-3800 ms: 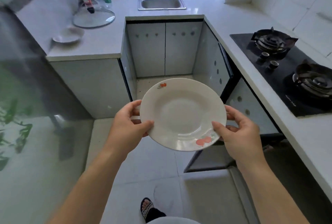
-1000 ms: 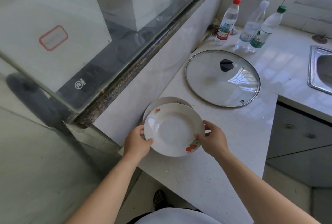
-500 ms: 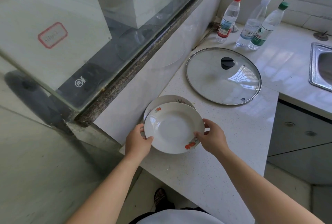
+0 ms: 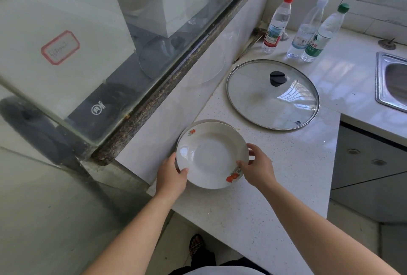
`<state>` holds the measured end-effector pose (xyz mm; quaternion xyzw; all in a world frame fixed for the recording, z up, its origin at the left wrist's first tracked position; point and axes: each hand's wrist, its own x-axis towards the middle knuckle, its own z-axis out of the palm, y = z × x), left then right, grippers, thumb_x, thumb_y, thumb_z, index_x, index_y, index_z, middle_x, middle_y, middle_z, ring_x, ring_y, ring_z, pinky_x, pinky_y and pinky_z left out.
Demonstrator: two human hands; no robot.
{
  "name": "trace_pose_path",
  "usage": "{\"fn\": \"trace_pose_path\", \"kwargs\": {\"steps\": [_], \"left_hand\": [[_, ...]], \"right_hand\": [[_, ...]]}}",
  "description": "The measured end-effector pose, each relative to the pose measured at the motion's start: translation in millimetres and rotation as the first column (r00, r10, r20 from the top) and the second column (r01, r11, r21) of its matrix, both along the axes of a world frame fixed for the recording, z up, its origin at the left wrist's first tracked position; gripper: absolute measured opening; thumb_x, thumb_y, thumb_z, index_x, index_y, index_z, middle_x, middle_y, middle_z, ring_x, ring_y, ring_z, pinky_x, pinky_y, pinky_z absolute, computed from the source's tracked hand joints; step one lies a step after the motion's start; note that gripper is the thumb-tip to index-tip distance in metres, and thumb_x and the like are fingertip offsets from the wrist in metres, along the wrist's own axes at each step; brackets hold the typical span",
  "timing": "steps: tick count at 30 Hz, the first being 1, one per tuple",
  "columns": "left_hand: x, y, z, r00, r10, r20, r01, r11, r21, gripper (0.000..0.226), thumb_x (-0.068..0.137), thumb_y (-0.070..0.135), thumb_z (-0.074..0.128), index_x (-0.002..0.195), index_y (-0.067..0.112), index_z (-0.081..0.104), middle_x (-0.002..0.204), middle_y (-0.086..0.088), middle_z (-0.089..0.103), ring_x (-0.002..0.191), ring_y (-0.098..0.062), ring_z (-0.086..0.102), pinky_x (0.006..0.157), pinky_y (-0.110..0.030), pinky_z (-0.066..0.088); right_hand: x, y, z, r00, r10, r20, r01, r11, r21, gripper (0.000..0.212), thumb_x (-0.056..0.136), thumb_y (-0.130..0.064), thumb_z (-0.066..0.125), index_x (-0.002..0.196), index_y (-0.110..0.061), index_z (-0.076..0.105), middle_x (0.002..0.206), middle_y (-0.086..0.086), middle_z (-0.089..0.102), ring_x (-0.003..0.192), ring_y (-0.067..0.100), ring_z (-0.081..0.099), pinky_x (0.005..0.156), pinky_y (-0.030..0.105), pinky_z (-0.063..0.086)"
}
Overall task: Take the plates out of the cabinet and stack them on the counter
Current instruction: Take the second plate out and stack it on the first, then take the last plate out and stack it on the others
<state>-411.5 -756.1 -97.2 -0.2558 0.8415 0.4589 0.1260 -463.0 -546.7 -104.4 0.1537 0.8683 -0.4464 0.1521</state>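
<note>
Both hands grip one white plate [image 4: 211, 154] by opposite rims: the left hand [image 4: 170, 176] with its thumb hooked over the near-left edge, the right hand [image 4: 257, 167] with fingers [image 4: 251, 149] curled round the right edge. The plate faces up, red fruit prints at two rim spots, over another plate [image 4: 198, 123] on the surface [image 4: 286, 164]. Beyond lie a glass lid [image 4: 273, 95] and three bottles [image 4: 275, 25] whose labels are too small to read

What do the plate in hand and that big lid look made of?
Plate: likely glazed ceramic, glossy white with printed red fruit and bright highlights.
Lid: clear glass, counter showing through, metal-looking rim, black knob, probably plastic.
</note>
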Motion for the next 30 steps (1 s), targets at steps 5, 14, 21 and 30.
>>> {"fn": "trace_pose_path", "kwargs": {"steps": [5, 14, 21, 30], "left_hand": [[-6, -3, -6, 0.999, 0.006, -0.037, -0.006, 1.000, -0.012, 0.051, 0.085, 0.013, 0.062, 0.133, 0.020, 0.046, 0.131, -0.004, 0.054, 0.114, -0.025, 0.057, 0.097, -0.044, 0.048], [-11, -8, -9, 0.999, -0.013, -0.042, 0.012, 1.000, -0.013, 0.048, 0.084, 0.012, 0.063, 0.129, 0.019, 0.047, 0.129, -0.002, 0.055, 0.114, -0.024, 0.057, 0.094, -0.039, 0.049], [-5, -8, 4, 0.993, -0.116, -0.029, 0.113, 0.990, -0.088, 0.059, 0.083, 0.023, 0.064, 0.136, 0.019, 0.039, 0.137, -0.005, 0.046, 0.119, -0.024, 0.050, 0.097, -0.042, 0.047], [-9, 37, 42, 0.931, -0.332, -0.150, 0.310, 0.938, -0.155, 0.060, 0.087, 0.028, 0.060, 0.140, 0.019, 0.033, 0.146, -0.003, 0.035, 0.132, -0.021, 0.037, 0.103, -0.034, 0.036]], "right_hand": [[-3, -4, -8, 0.999, -0.042, -0.011, 0.042, 0.999, 0.009, 0.057, 0.084, -0.010, 0.065, 0.134, -0.025, 0.043, 0.123, 0.003, 0.056, 0.073, 0.004, 0.056, 0.062, 0.027, 0.053], [1, -8, -10, 0.996, -0.082, -0.032, 0.083, 0.996, 0.019, 0.055, 0.085, -0.014, 0.064, 0.135, -0.025, 0.045, 0.121, 0.001, 0.058, 0.082, 0.012, 0.062, 0.072, 0.034, 0.057], [17, 6, 3, 0.995, -0.102, -0.021, 0.102, 0.994, 0.031, 0.055, 0.086, -0.031, 0.065, 0.136, -0.021, 0.044, 0.124, -0.002, 0.057, 0.082, 0.008, 0.057, 0.076, 0.037, 0.057], [62, 40, 30, 0.989, -0.132, -0.066, 0.130, 0.991, -0.037, 0.052, 0.084, -0.042, 0.064, 0.130, -0.025, 0.050, 0.122, -0.009, 0.057, 0.102, 0.008, 0.056, 0.067, 0.022, 0.050]]}}
